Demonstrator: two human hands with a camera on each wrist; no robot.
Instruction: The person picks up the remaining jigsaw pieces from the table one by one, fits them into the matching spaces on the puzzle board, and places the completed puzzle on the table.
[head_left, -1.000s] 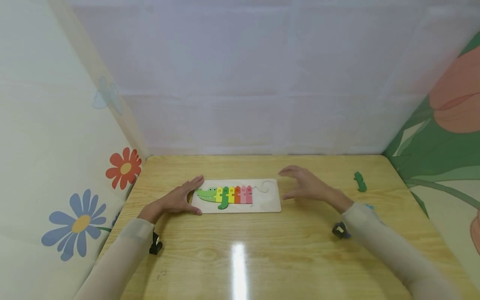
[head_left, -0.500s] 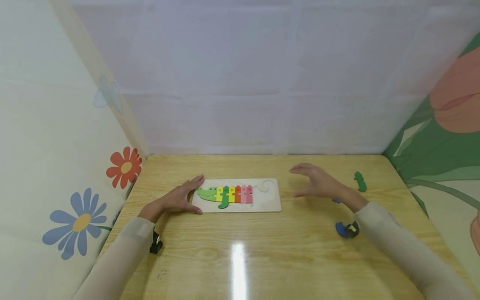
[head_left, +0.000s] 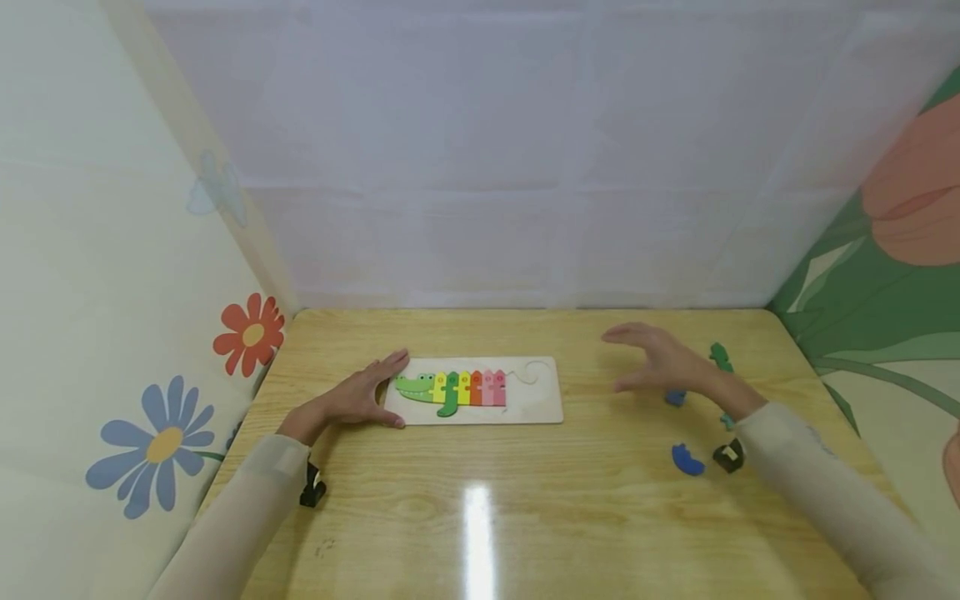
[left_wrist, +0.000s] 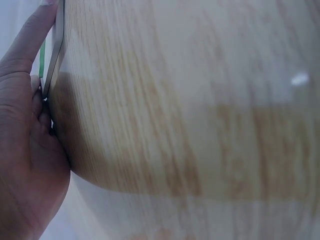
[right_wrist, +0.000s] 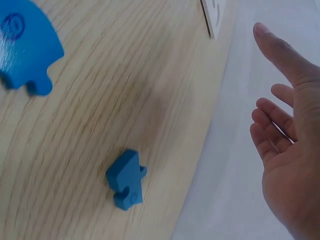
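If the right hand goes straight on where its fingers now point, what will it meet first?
The right hand would probably meet the board, at its right end, after some bare table. Its height is unclear, though, so it might pass above.

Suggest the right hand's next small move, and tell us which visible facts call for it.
The right hand should probably lower toward the small blue piece: the hand holds nothing, that loose piece lies nearest it in the head view, and the crocodile board has unfilled space beyond its pink pieces. The left hand touches the board's other end.
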